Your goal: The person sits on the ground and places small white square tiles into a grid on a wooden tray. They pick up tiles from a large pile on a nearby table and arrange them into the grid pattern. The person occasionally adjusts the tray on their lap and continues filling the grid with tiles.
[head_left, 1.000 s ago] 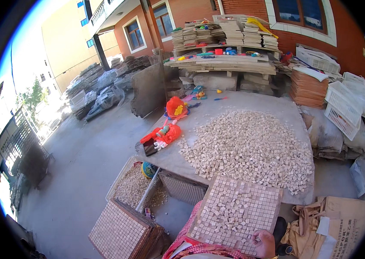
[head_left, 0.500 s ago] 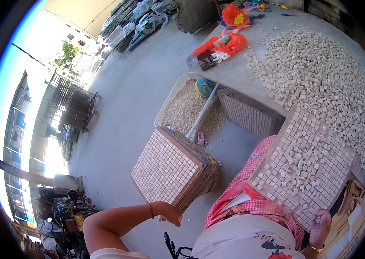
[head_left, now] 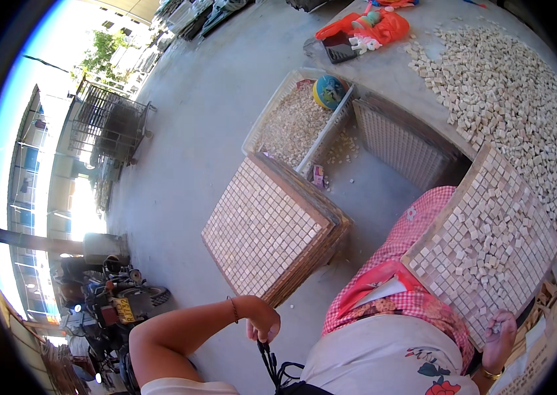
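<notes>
Tray (head_left: 446, 209) at four o'clock in the view, tilted over the pink checked cloth (head_left: 413, 227) on the person's lap, part-done by my guess: tiles sit in neat rows along the right side and near the lower edge, but loose tiles (head_left: 489, 243) lie scattered over the middle, some tipped, hiding whatever slots are under them. Judging by that, the margins look mostly filled and the centre is what's left to sort; can't count gaps from here. Hands well apart. Right hand (head_left: 501, 339), at the tray's six o'clock, fingers pinched on what looks like a small tile (head_left: 496, 326), right by the corner. Left hand (head_left: 265, 322), off at the tray's eight o'clock, curled, with a black cord (head_left: 267, 352) just under it; can't make out whether it grips that. Stack of boards (head_left: 311, 258) at the tray's nine o'clock, top one covered in even rows, looks finished. More boards (head_left: 400, 138) stand on edge at eleven. Plenty of supply: big tile heap (head_left: 508, 92) on the table (head_left: 383, 72) toward one o'clock, plus a white bin (head_left: 252, 135) of small pieces at ten, ball (head_left: 329, 92) in it.
</notes>
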`<action>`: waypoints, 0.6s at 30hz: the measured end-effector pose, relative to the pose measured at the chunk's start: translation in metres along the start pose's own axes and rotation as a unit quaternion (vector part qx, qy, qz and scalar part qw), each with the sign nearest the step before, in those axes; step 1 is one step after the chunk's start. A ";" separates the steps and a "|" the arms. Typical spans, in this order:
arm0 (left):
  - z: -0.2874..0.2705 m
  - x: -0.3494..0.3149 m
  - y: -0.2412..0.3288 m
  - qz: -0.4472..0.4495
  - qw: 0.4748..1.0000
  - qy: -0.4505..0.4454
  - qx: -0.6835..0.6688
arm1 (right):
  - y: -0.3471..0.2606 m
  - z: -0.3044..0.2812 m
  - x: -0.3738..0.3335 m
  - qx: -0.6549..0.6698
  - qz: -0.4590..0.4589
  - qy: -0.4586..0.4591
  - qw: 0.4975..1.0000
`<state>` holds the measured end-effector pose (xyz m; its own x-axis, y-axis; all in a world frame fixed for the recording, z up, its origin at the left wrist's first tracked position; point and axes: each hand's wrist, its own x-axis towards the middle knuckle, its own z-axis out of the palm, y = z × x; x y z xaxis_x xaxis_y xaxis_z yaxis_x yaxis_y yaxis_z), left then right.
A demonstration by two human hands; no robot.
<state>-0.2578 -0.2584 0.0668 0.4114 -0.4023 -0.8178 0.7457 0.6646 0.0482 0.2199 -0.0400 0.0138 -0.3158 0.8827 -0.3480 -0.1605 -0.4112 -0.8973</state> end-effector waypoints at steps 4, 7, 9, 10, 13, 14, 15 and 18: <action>-0.003 -0.001 0.005 0.005 1.000 0.008 0.013 | 0.000 -0.002 -0.004 0.009 0.003 0.012 1.000; -0.004 0.001 0.005 0.012 1.000 0.011 0.017 | 0.000 -0.004 -0.005 0.016 -0.006 0.005 1.000; -0.006 0.001 0.007 0.020 1.000 0.013 0.016 | -0.001 -0.004 -0.005 0.022 -0.009 0.001 1.000; -0.006 0.002 0.007 0.022 1.000 0.013 0.016 | -0.001 -0.003 -0.005 0.025 -0.009 -0.001 1.000; -0.007 0.006 0.005 0.026 1.000 0.009 0.011 | -0.001 -0.003 -0.005 0.020 -0.011 -0.003 1.000; -0.007 0.009 0.003 0.029 1.000 0.005 0.005 | -0.001 -0.004 -0.006 0.016 -0.012 -0.002 1.000; -0.010 0.009 0.005 0.032 0.999 0.001 0.002 | -0.002 -0.004 -0.006 0.012 -0.013 -0.002 1.000; -0.016 0.005 0.018 -0.009 1.000 0.023 0.017 | -0.002 0.002 -0.008 0.012 -0.009 0.000 1.000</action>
<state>-0.2508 -0.2378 0.0546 0.3736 -0.3853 -0.8438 0.7713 0.6344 0.0518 0.2213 -0.0470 0.0184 -0.3128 0.8898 -0.3323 -0.1885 -0.4011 -0.8964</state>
